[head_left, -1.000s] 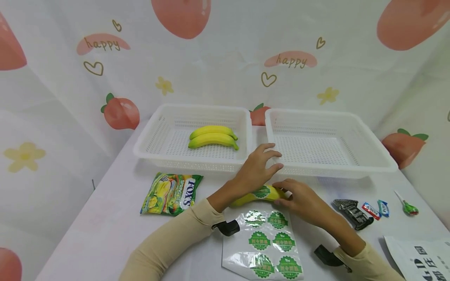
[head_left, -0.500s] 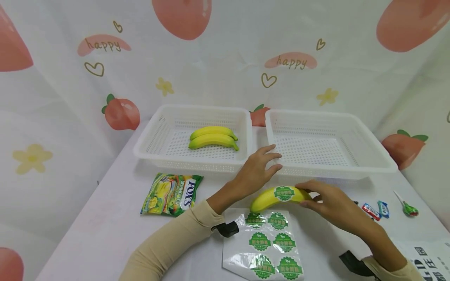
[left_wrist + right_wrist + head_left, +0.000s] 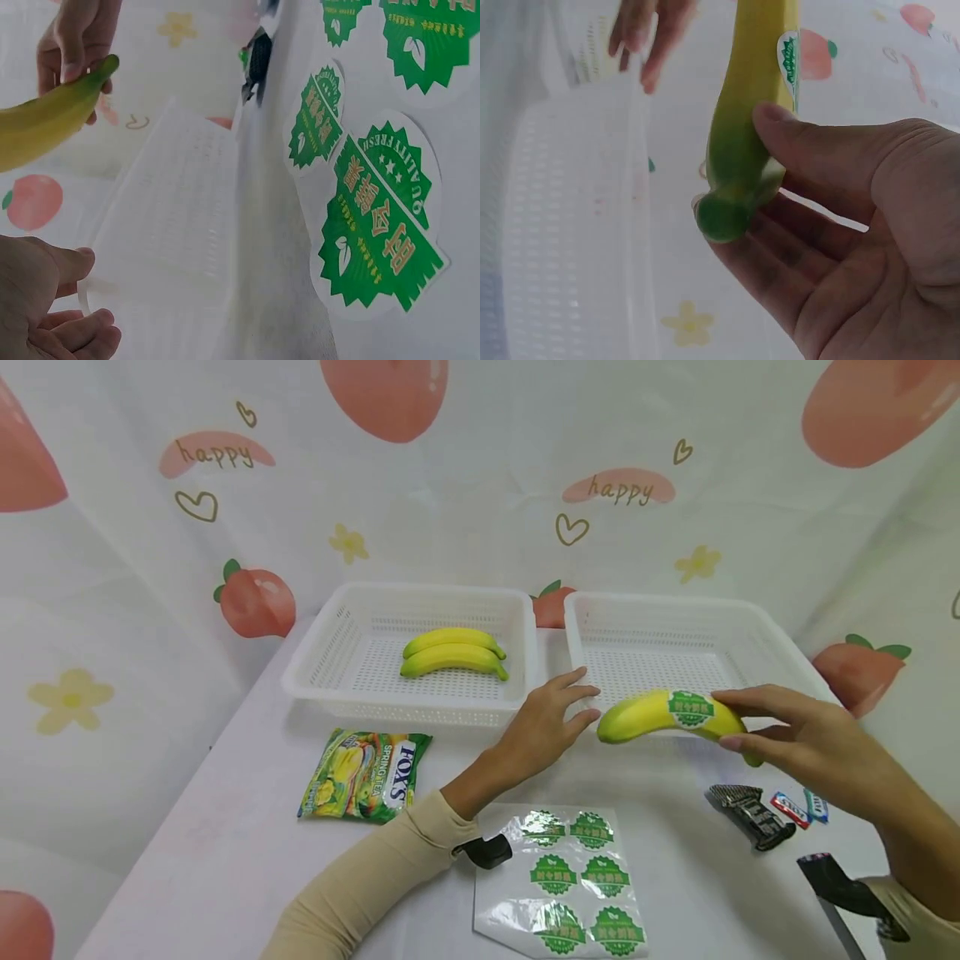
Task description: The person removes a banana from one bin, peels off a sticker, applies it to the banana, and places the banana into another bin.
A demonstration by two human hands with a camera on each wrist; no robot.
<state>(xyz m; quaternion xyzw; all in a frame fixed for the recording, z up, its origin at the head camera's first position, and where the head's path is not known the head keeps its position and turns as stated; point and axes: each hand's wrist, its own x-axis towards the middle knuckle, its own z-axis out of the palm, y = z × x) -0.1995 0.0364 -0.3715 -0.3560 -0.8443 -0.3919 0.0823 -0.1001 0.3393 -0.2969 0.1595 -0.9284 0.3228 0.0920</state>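
Note:
My right hand (image 3: 817, 743) pinches a banana (image 3: 645, 717) near its stem end, thumb on one side and fingers on the other. A round green sticker (image 3: 691, 709) is on the banana's side. In the head view the banana overlaps the front rim of the right white basket (image 3: 757, 610). My left hand (image 3: 542, 720) holds nothing; its fingers are spread and loosely bent between the two baskets' near corners. In the right wrist view the banana's green stem end (image 3: 724, 216) points toward the camera. Below lies a sheet of green stickers (image 3: 517, 881).
The left white basket (image 3: 337, 693) holds two bananas (image 3: 453, 658) side by side. A candy bag (image 3: 365, 774) lies in front of it. On the right are a black wrapped snack (image 3: 752, 817) and small wrapped candies (image 3: 791, 810). A patterned cloth hangs behind.
My right hand has lifted the banana off the table by the sticker sheet and carried it right and forward to the right basket's front edge. My left hand has stayed in place.

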